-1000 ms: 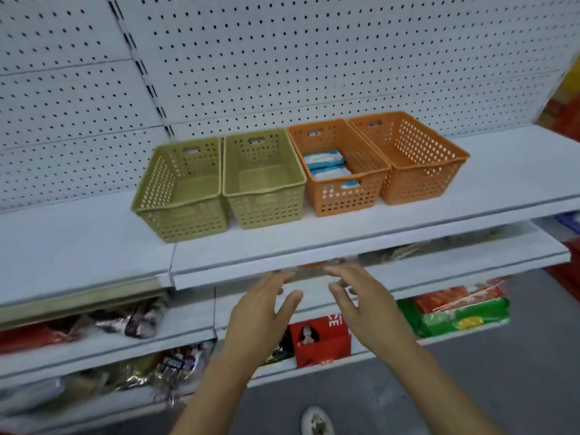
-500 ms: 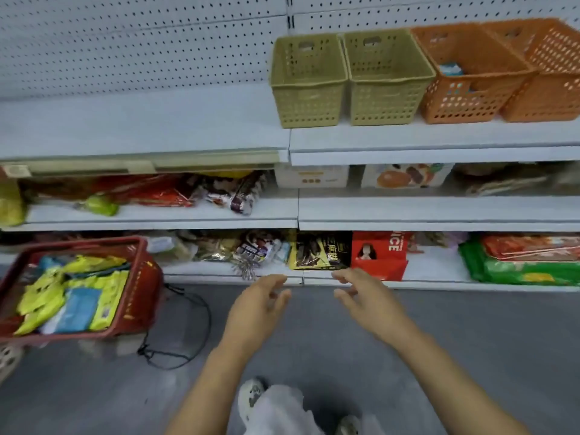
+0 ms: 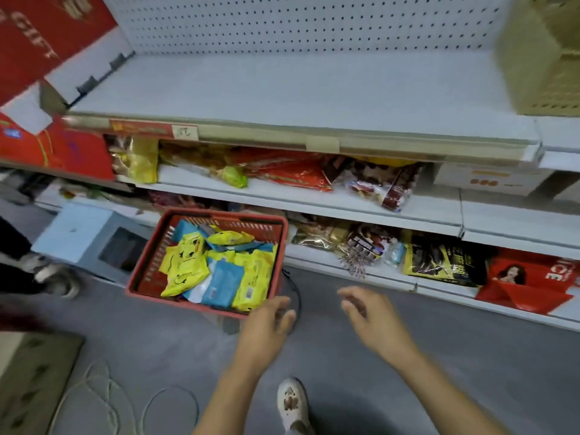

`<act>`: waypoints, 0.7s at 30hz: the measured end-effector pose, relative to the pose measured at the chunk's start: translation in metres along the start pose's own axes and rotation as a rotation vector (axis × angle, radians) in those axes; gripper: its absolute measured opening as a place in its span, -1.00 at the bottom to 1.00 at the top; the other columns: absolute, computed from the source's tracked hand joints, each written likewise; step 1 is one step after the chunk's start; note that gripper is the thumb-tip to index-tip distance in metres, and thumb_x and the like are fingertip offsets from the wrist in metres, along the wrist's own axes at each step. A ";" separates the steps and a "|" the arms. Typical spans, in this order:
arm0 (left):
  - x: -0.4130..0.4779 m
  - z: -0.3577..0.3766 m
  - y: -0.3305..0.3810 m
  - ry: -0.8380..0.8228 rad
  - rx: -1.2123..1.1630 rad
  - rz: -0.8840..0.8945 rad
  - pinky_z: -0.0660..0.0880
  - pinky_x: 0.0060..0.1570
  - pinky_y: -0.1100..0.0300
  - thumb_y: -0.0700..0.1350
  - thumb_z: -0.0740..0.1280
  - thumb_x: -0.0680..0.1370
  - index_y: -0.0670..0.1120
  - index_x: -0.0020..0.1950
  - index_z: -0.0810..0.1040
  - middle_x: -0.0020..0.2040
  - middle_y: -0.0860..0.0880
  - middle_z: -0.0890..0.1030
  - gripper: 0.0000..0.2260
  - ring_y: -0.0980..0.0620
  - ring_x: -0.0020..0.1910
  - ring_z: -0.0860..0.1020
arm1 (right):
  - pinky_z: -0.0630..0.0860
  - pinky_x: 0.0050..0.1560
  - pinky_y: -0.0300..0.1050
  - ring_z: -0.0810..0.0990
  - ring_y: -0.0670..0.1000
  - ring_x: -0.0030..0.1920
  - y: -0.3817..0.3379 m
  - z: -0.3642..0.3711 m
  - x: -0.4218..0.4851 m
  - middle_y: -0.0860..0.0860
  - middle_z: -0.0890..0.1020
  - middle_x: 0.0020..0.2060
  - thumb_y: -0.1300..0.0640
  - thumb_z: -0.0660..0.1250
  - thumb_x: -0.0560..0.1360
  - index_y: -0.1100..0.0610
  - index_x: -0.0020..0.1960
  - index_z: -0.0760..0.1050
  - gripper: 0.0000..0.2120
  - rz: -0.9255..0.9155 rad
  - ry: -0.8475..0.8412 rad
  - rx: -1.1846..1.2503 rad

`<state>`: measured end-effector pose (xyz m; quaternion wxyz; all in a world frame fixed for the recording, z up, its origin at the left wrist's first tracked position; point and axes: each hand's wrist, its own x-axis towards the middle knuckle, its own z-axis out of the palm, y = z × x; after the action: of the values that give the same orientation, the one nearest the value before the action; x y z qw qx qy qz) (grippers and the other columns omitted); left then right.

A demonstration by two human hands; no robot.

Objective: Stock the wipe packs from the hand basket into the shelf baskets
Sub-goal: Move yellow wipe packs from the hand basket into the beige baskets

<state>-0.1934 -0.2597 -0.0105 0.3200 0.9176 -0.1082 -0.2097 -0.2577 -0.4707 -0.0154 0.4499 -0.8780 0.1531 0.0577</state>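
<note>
Left hand [image 3: 266, 324]: open, fingers loosely spread, holding nothing. Its fingertips lie at the near right corner of the red plastic hand basket [image 3: 142, 275]; contact with the rim cannot be confirmed.

Right hand [image 3: 373, 318]: open, fingers slightly curved, holding nothing, beside the left hand over the grey floor [image 3: 455, 356]. Both hands are motion-blurred.

The hand basket sits just beyond and to the left of the left hand, raised off the floor. It holds the wipe packs: yellow soft packs [image 3: 185, 265] piled with blue soft packs [image 3: 222, 281]. A barcode shows on one yellow pack; the brand printing is too small to read.

An olive-green perforated plastic shelf basket [image 3: 543, 58] stands far above and to the right of the right hand, on the white top shelf [image 3: 282, 95], cut off by the frame edge.

Legible writing:
- The letters "ICE" appear on a red bag bearing a portrait [image 3: 533, 277], beyond and right of the right hand.
- "GIFT" appears on a red board [image 3: 34, 42], far up to the left.
- The paper tag [image 3: 185, 131] on the shelf edge carries a handwritten mark, not readable.
- The characters on a black-and-yellow snack bag [image 3: 445, 262] are not readable.

Assorted snack packets fill the two lower shelves beyond the hands. A white shoe [image 3: 292, 403] shows below, between the forearms. A pale cord [image 3: 94, 387] lies looped on the floor to the left. Another person's shoe [image 3: 53, 274] is at the far left.
</note>
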 end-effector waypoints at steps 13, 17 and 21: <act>0.120 -0.084 -0.171 0.051 -0.128 -0.335 0.44 0.15 0.15 -0.08 0.29 0.60 -0.15 0.39 0.44 0.27 -0.10 0.57 -0.63 -0.04 0.21 0.54 | 0.50 0.16 -0.10 0.59 0.00 0.10 -0.085 0.177 0.152 0.05 0.61 0.13 0.20 0.28 0.55 0.13 0.23 0.53 -0.74 0.099 -0.323 -0.017; 0.141 -0.070 -0.190 0.007 -0.074 -0.351 0.39 0.28 0.08 -0.08 0.37 0.55 -0.14 0.46 0.34 0.37 -0.11 0.45 -0.50 -0.07 0.33 0.44 | 0.37 0.29 -0.11 0.43 0.05 0.32 -0.085 0.200 0.185 0.03 0.45 0.29 0.19 0.29 0.53 0.09 0.34 0.43 -0.62 0.068 -0.337 -0.246; 0.149 -0.054 -0.196 0.054 0.031 -0.324 0.42 0.26 0.07 -0.03 0.45 0.48 -0.10 0.44 0.34 0.28 -0.11 0.42 -0.42 -0.08 0.27 0.41 | 0.23 0.45 0.01 0.13 0.08 0.48 -0.077 0.211 0.207 0.00 0.20 0.49 0.34 0.27 0.46 0.04 0.48 0.23 -0.36 -0.050 -0.414 -0.575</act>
<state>-0.0239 -0.1286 -0.1436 0.2706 0.9331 0.0464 -0.2321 -0.0292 -0.3024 -0.1295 0.2073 -0.9419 0.0146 0.2639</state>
